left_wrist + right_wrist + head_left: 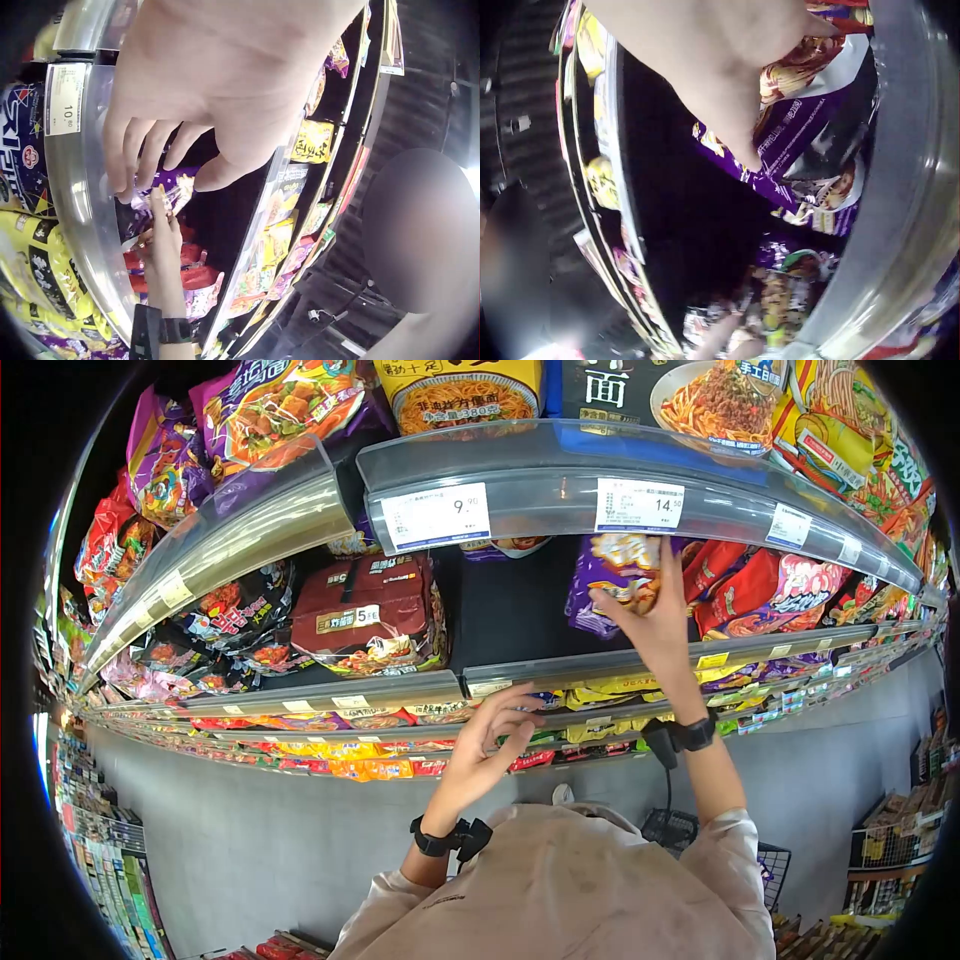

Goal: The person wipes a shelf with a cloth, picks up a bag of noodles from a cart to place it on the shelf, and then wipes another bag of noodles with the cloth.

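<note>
A purple noodle packet [612, 582] is in the shelf bay under the 14.50 tag, and the right hand [662, 622] grips it with thumb and fingers. Up close in the right wrist view, the purple packet [799, 135] lies against the right hand [727, 67]. The left hand [487, 748] hangs in front of the lower shelf edge, fingers loosely bent and holding nothing. In the left wrist view the left hand [217, 82] fills the top, with the purple packet [169, 189] and the right hand [163, 247] beyond it.
Left of the dark bay stands a maroon noodle pack [368, 615]; red packets [765, 588] lie to its right. A clear shelf lip [540, 460] with price tags overhangs the bay. Below are lower shelves, grey floor [300, 830] and a dark basket [672, 828].
</note>
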`<state>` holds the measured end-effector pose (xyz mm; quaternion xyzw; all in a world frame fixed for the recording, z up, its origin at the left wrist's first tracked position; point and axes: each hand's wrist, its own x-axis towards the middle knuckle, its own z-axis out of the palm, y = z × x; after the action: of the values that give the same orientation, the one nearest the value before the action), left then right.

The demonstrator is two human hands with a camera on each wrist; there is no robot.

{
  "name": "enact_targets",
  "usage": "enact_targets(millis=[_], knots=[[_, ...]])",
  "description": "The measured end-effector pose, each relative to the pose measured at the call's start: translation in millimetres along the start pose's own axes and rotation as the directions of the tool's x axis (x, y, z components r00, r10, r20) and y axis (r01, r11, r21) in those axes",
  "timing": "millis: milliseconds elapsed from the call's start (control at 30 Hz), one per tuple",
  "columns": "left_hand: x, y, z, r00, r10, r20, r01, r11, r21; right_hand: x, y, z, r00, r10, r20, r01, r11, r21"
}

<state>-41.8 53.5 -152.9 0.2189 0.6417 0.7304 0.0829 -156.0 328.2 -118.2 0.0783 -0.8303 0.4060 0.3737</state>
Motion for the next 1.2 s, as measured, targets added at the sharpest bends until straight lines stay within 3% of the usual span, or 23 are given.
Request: enact_targets(millis=[67, 133, 500, 667, 833, 867, 933, 1200], knots=[[2.0, -4.1, -0.3, 1.0, 0.015, 0.016, -0.015, 1.0, 0.024, -3.7, 1.6, 8.3, 1.0, -0.016, 0.012, 0.018, 0.957, -0.288], [3.3, -5.9, -2.4, 0.999, -0.045, -0.027, 0.046, 0.998, 0.03, -6.5, 14.0, 19.1, 0.997, -0.062, 0.047, 0.076, 0.894, -0.442], [7.5, -22.8, -20.6, 0.997, -0.069, -0.018, 0.07, 0.99, 0.12, -28.8, -10.6, -2.7, 0.979, 0.088, 0.184, 0.003, 0.898, -0.441], [10.3, -22.3, -24.2, 0.994, -0.107, 0.001, 0.107, 0.989, 0.102, -5.3, 22.2, 26.0, 0.986, -0.002, 0.166, 0.071, 0.91, -0.409], [3.6, -18.8, -27.7, 0.996, -0.082, -0.023, 0.084, 0.99, 0.11, 39.0, 57.3, 56.4, 0.967, 0.09, 0.24, 0.04, 0.872, -0.488], [-0.5, -19.0, -28.9, 0.996, -0.074, -0.059, 0.079, 0.992, 0.095, 47.7, 61.7, 60.9, 0.947, 0.153, 0.282, 0.021, 0.847, -0.531], [-10.2, -19.4, -32.0, 0.993, -0.063, -0.102, 0.072, 0.994, 0.083, 62.4, 80.3, 69.1, 0.941, 0.128, 0.314, 0.048, 0.867, -0.497], [-45.4, -23.4, -49.3, 0.956, -0.072, -0.284, 0.091, 0.994, 0.055, 81.4, 62.7, 80.0, 0.909, 0.157, 0.387, 0.1, 0.818, -0.566]])
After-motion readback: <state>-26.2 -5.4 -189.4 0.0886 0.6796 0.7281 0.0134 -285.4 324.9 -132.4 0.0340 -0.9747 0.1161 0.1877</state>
